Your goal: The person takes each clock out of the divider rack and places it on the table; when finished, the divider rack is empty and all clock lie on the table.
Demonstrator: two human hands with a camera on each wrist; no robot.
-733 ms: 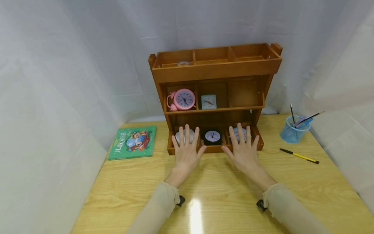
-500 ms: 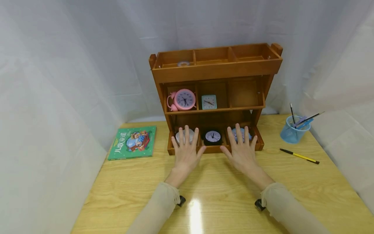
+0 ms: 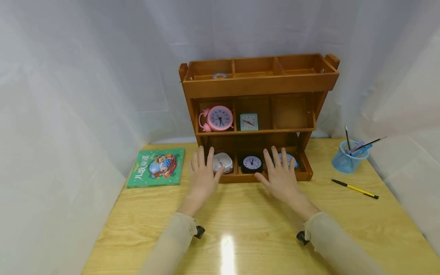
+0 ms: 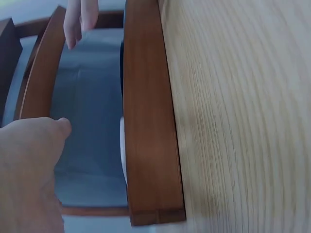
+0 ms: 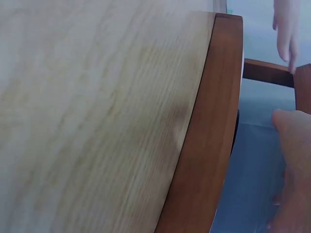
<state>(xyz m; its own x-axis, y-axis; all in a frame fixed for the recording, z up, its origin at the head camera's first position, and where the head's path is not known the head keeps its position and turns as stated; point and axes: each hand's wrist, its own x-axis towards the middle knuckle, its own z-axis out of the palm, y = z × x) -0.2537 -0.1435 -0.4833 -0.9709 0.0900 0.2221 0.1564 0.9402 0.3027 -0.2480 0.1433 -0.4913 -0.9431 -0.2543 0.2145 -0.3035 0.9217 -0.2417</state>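
A brown wooden shelf (image 3: 261,86) with three tiers stands at the back of the table. On its bottom tier sit a white clock (image 3: 225,162) at left, a black round clock (image 3: 252,163) in the middle and a blue clock (image 3: 291,159) at right, partly covered by fingers. My left hand (image 3: 202,178) hovers with fingers spread before the left compartment, holding nothing. Spread in the same way, my right hand (image 3: 282,182) is in front of the blue clock. In the left wrist view, my left thumb (image 4: 58,130) is above the bottom tier's front board (image 4: 148,111).
The middle tier bears a pink alarm clock (image 3: 220,118) and a small teal square clock (image 3: 249,122). A roll of tape (image 3: 219,76) lies in the top tier. A green book (image 3: 156,168) is at left; a blue pen cup (image 3: 348,158) and a yellow pen (image 3: 355,189) are at right.
My left hand has moved left, uncovering more of the white clock. My right hand has shifted slightly left. The head view has tilted a little, and neither hand has taken anything.
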